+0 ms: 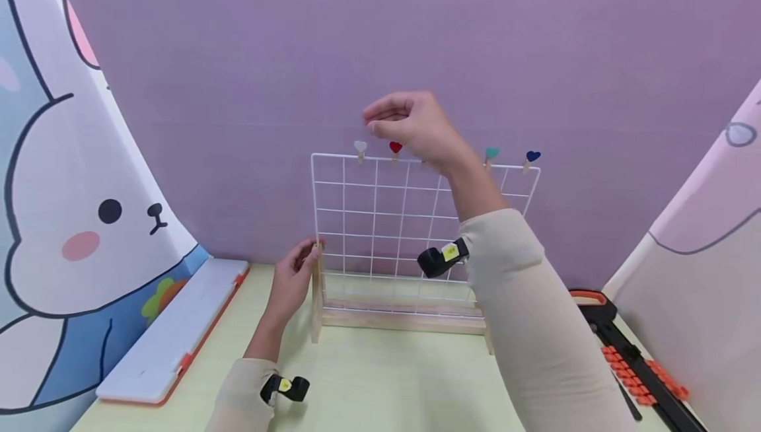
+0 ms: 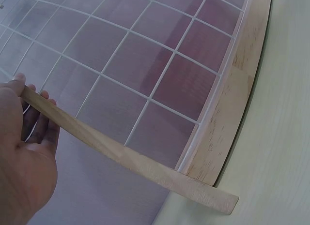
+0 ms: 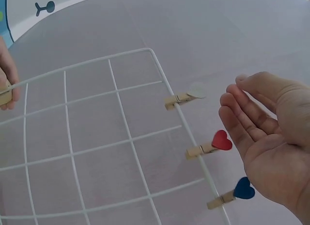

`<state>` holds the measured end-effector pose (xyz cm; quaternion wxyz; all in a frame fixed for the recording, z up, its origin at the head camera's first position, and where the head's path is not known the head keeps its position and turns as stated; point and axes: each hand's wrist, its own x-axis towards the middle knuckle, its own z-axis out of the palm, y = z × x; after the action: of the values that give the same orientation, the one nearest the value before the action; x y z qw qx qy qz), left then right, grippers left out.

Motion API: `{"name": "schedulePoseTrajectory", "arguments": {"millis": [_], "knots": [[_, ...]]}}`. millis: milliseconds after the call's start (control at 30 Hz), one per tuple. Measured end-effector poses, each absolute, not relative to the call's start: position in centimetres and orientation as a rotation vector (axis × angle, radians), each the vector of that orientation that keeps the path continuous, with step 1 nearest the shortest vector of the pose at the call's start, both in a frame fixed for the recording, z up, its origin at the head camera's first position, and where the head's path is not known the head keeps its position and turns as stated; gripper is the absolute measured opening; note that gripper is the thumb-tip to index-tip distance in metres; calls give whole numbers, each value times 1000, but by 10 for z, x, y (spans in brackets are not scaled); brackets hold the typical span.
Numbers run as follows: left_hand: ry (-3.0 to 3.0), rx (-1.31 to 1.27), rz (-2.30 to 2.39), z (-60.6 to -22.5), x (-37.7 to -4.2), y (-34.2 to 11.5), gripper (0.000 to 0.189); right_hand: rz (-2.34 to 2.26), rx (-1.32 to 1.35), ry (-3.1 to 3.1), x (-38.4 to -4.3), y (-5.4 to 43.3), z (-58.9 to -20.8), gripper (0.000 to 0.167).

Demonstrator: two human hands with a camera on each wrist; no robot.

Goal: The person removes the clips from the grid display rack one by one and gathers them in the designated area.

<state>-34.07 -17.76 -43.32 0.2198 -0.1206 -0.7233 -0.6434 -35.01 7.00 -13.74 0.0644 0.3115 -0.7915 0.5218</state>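
One flat white box (image 1: pixel 169 339) with orange edging lies at the left of the tabletop (image 1: pixel 386 379); it looks shut, and what is in it, if anything, I cannot tell. Right of it, the left hand (image 1: pixel 292 280) pinches the wooden post (image 1: pixel 317 296) at the left side of a white wire rack (image 1: pixel 404 322), which stands upright. Along the rack's top edge sit heart clips: a white clip (image 1: pixel 360 146), a red clip (image 1: pixel 395 147), a blue clip (image 3: pixel 244 188), a green clip (image 1: pixel 491 153) and a dark blue clip (image 1: pixel 532 156). Above this edge, near the red clip, hangs the right hand (image 1: pixel 419 125), its fingers loosely extended, nothing between them, the fingertips apart from the clips. The step in hand seems to be working on the row of clips while the rack is steadied; the next move probably calls for a small, careful reach to one clip without knocking its neighbours. At the far right lies a black and orange thing (image 1: pixel 647 375), its use unclear.
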Motion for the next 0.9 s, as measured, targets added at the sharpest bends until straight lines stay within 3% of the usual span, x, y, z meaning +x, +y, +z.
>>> {"name": "schedulePoseTrajectory", "arguments": {"millis": [900], "knots": [[-1989, -347, -1790, -434, -340, -175, 35, 1517, 880, -2447, -353, 56, -156, 23]]}}
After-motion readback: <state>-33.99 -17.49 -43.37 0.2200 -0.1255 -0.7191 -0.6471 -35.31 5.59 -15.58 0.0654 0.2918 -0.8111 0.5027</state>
